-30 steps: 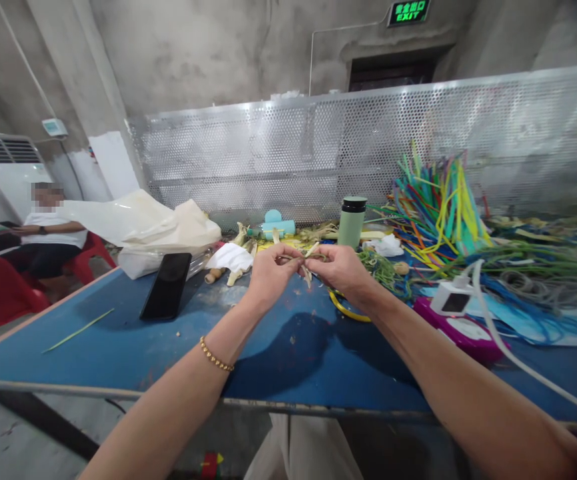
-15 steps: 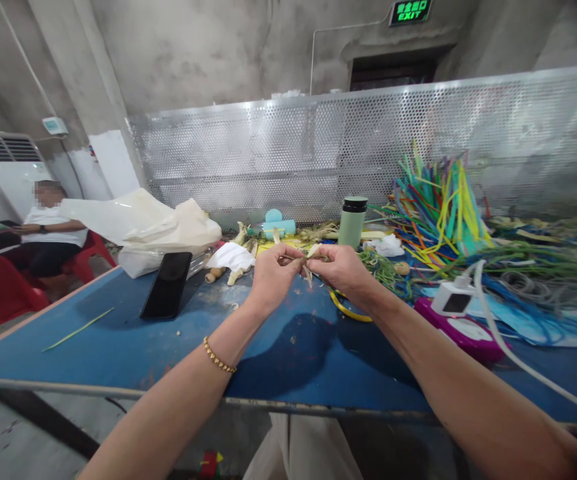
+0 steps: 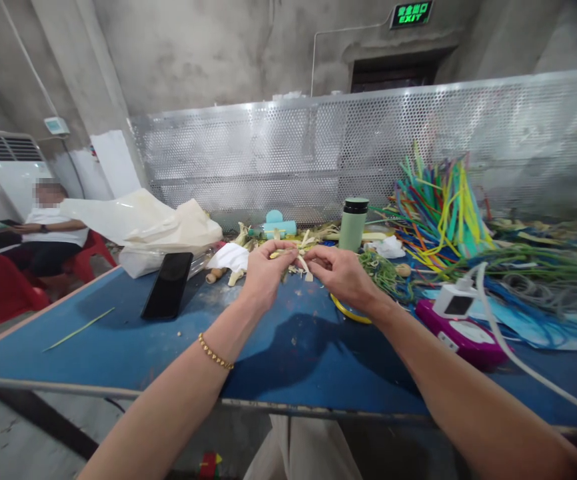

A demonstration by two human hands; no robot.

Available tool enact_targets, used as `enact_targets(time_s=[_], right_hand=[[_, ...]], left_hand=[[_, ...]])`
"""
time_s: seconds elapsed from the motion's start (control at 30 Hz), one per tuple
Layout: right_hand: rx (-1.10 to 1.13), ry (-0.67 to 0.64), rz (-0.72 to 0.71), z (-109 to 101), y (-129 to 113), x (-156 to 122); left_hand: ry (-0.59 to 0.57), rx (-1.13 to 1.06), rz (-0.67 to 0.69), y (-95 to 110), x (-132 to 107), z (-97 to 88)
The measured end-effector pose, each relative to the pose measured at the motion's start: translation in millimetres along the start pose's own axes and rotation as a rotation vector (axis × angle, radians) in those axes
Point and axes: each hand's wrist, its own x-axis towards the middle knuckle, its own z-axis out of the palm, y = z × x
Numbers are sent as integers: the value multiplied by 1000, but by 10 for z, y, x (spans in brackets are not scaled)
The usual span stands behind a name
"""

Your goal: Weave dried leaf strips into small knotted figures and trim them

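Over the middle of the blue table, my left hand pinches a small bundle of pale, flat plant-fibre strips that cross one another. My right hand comes in from the other side, its thumb and fingers closed at the right edge of the strips. The fingers partly cover the bundle. Behind the hands lie loose pale scraps, and a yellow ring sits under the right wrist.
On the left are a black phone, a white plastic bag and a thin green strip. A green tumbler, coloured strips and a purple power strip with a charger stand right. A person sits far left.
The piece between my fingers has turned and now shows pale crossing strips instead of a darker side. My hands have moved slightly apart.
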Motion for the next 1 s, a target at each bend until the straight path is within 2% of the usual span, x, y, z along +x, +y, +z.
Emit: enact_targets(time_s=[0.17,0.27,0.4,0.6,0.73,0.87,1.0], right_hand=[[-172,-34,-143,-51,-32,-39],[-217,-18,-201,-96,-26,-50],[-295,21,-224,-136,-36,-55],[-303,-42,-293,-111,-70,-38],[-215,-5,-156,-62,-30,-10],[89,-57,51,-15,3,4],[302,-61,168,-5,-41,-1]], left_hand=[[-15,174,139,3,16,-29],[-44,246,155,13,18,-42],[-18,383,185,17,14,-59],[-58,648,205,-31,-9,-54],[-115,556,95,1,-27,-29],[-148,447,10,81,-53,7],[-183,275,-39,108,-64,17]])
